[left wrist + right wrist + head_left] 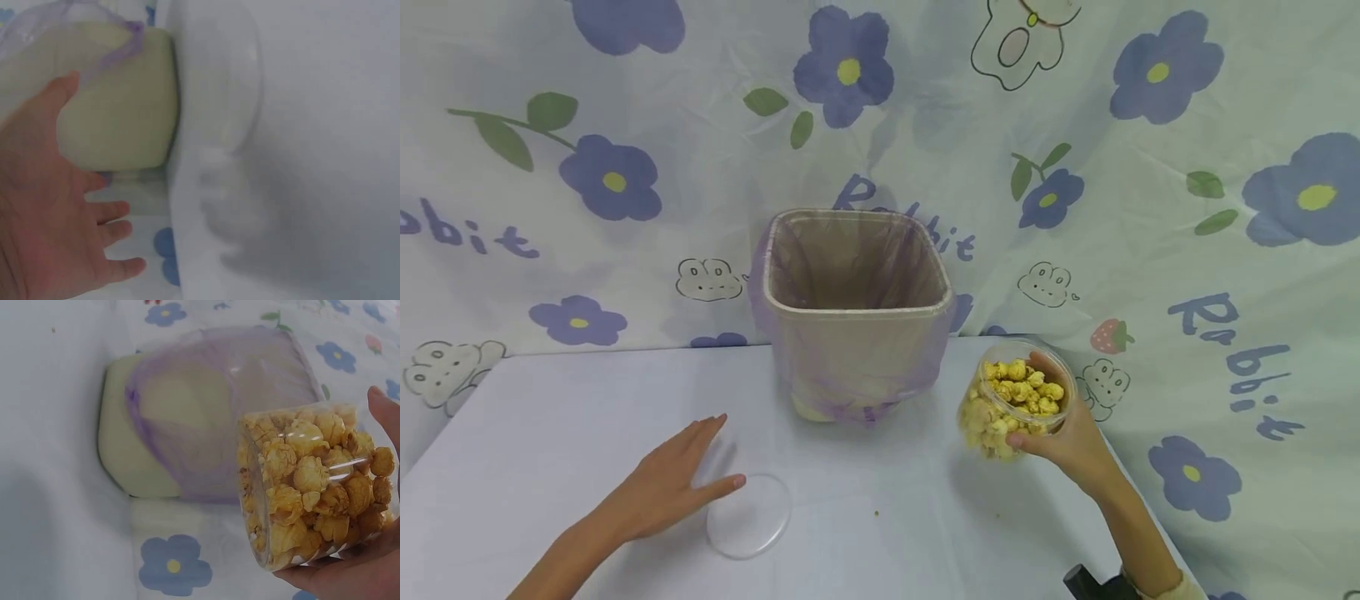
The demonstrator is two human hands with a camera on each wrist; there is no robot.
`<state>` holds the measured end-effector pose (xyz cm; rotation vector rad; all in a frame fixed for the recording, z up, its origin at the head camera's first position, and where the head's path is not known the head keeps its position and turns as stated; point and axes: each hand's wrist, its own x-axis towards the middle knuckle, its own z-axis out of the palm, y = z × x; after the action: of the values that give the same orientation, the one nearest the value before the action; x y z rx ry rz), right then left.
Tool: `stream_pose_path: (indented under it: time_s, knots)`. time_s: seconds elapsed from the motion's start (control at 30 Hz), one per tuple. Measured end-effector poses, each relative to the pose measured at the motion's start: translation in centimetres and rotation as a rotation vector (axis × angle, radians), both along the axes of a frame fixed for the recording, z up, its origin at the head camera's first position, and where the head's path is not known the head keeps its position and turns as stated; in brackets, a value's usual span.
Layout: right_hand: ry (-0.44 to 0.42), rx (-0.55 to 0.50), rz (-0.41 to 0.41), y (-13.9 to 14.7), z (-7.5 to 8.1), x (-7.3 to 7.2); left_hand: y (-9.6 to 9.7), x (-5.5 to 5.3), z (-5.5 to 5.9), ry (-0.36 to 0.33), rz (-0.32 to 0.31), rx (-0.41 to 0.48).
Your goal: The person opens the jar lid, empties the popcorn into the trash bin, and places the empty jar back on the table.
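Observation:
In the head view my right hand [1078, 446] grips a clear plastic jar of popcorn [992, 417] near its rim, at the table's right side. Yellow popcorn nearly fills the jar, and its top is uncovered. The right wrist view shows the same jar [312, 481] close up, with fingers and thumb round its mouth end. My left hand [662, 483] hangs over the table at left, fingers straight and thumb spread, holding nothing. Below its thumb lies a round clear lid [748, 517], flat on the table.
A beige bin [857, 350] lined with a purple translucent bag [936, 358] stands at the table's back, between the hands. Small crumbs [876, 512] lie on the white table [865, 558]. A flowered curtain [700, 167] hangs behind and along the right.

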<state>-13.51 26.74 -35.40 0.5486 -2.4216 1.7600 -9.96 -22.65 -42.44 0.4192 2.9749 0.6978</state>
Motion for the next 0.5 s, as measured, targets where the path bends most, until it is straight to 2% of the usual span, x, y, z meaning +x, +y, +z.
stream_pose_path:
  time_s: [0.13,0.33,0.5]
  knots:
    - [0.014,0.018,-0.011,0.1,0.5,-0.6,0.0,-1.6,3.4,-0.008,0.002,0.004]
    - [0.032,0.034,-0.025,0.4,1.2,-1.6,0.4,-3.7,8.1,0.032,-0.011,0.0]
    - [0.022,0.039,-0.033,0.8,1.8,-2.2,1.4,-5.3,11.6,0.078,-0.016,-0.011]
